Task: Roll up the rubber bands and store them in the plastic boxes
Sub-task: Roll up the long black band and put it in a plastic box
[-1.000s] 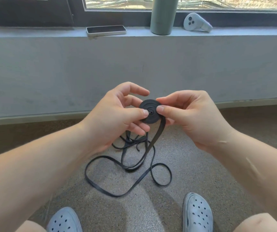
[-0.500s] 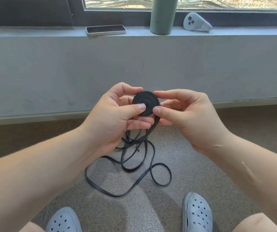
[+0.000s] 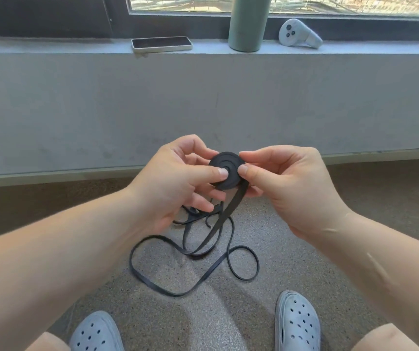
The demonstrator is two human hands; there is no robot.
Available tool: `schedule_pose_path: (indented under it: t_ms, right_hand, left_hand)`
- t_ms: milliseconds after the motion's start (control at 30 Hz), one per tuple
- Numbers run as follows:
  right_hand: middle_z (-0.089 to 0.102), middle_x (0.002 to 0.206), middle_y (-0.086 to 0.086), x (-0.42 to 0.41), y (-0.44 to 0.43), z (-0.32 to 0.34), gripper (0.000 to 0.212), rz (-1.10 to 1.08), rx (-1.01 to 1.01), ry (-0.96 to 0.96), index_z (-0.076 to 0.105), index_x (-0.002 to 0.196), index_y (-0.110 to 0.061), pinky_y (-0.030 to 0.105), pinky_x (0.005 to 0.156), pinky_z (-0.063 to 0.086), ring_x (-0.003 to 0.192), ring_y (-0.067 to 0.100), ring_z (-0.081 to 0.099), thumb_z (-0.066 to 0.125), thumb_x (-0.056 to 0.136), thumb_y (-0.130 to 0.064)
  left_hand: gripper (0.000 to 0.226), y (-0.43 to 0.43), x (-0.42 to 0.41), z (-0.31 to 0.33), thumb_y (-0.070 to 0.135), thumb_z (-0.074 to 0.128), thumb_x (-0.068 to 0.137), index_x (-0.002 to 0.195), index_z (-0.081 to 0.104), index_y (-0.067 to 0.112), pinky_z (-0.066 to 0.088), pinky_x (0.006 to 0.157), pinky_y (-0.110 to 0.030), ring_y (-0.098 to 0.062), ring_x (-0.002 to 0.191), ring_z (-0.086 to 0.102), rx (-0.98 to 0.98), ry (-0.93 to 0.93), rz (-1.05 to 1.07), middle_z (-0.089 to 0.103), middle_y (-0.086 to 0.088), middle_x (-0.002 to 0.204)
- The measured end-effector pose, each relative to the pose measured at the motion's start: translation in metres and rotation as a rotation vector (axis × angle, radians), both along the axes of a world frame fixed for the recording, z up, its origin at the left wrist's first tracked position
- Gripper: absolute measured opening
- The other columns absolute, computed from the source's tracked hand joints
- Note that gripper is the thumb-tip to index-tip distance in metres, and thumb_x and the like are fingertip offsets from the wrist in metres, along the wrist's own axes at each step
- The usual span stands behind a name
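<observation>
**Rubber band (image 3: 230,209) part-coiled, held by two hands**

One black rubber band in view. Part of it was wound into one flat round coil (image 3: 226,159), held up above the floor (image 3: 228,320) in front of the grey wall (image 3: 203,102).

Two hands were on the coil. The left hand (image 3: 175,183) had its grip on the coil's left side, thumb pressed on the face near the centre, fingers curled behind. The right hand (image 3: 292,183) had its grip on the right edge, pinching it between thumb and forefinger. The two thumb tips were nearly touching.

One flat strap ran from the coil's lower right edge down to the floor. The loose length (image 3: 178,293) lay there in several tangled loops between the forearms, with one small closed loop on the right.

Two pale perforated shoes (image 3: 298,323) were at the bottom edge, one on each side of the loops.

On the window sill (image 3: 51,45): one phone (image 3: 162,44) lying flat, one green bottle (image 3: 247,24) upright, and one white controller (image 3: 298,32) on its side. The three were spaced apart, left to right.
</observation>
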State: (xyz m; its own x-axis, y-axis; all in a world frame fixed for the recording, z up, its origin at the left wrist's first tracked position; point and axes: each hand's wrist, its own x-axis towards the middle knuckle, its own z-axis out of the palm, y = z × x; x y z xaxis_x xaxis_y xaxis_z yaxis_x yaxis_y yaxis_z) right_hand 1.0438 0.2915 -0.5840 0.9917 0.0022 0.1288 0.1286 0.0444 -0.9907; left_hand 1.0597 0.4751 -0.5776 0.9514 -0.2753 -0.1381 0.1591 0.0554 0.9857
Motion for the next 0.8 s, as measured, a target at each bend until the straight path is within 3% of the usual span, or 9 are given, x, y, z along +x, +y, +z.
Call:
schedule_pose_path:
  t_ms: [167, 267, 400, 533, 800]
  right_hand:
    - [0.078, 0.081, 0.011, 0.003, -0.001, 0.002, 0.018, 0.085, -0.053, 0.036, 0.076, 0.089, -0.005, 0.021, 0.059, 0.055, 0.07, 0.015, 0.074, 0.069, 0.085, 0.011]
    - [0.078, 0.084, 0.014, 0.004, -0.001, 0.002, 0.015, 0.098, -0.027, 0.07, 0.074, 0.092, -0.004, 0.026, 0.061, 0.057, 0.076, 0.023, 0.076, 0.068, 0.087, 0.009]
    - [0.077, 0.089, 0.018, 0.005, -0.001, 0.001, 0.012, 0.056, -0.039, 0.098, 0.071, 0.1, -0.002, 0.037, 0.069, 0.06, 0.083, 0.033, 0.076, 0.071, 0.088, 0.0]
    - [0.078, 0.09, 0.017, 0.004, 0.001, 0.002, 0.03, 0.098, -0.039, 0.121, 0.072, 0.114, -0.01, 0.041, 0.073, 0.061, 0.084, 0.032, 0.076, 0.074, 0.085, -0.001]
    - [0.078, 0.086, 0.011, 0.001, 0.004, -0.004, 0.037, 0.086, -0.05, 0.083, 0.07, 0.122, -0.01, 0.02, 0.063, 0.055, 0.072, 0.013, 0.073, 0.067, 0.09, 0.007]
  left_hand:
    - [0.026, 0.005, 0.002, 0.003, -0.009, 0.069, 0.085, 0.101, 0.06, 0.01, 0.056, 0.049, -0.031, -0.033, 0.06, 0.067, 0.055, -0.031, -0.028, 0.071, -0.011, 0.08]
    - [0.04, 0.002, 0.001, 0.0, -0.009, 0.068, 0.087, 0.115, 0.07, 0.019, 0.06, 0.057, -0.033, -0.031, 0.062, 0.069, 0.019, -0.026, -0.007, 0.072, -0.007, 0.081]
    - [0.031, 0.001, 0.0, -0.001, -0.01, 0.067, 0.087, 0.107, 0.072, 0.013, 0.061, 0.059, -0.033, -0.031, 0.062, 0.07, -0.062, -0.019, 0.04, 0.071, -0.014, 0.085]
    - [0.025, -0.002, -0.001, -0.002, -0.009, 0.066, 0.088, 0.102, 0.064, 0.012, 0.06, 0.055, -0.033, -0.032, 0.059, 0.071, -0.132, -0.002, 0.108, 0.071, -0.013, 0.083]
    - [0.025, -0.006, -0.003, -0.008, -0.007, 0.064, 0.09, 0.096, 0.053, 0.015, 0.057, 0.045, -0.029, -0.032, 0.056, 0.068, -0.142, 0.014, 0.072, 0.069, -0.015, 0.086]
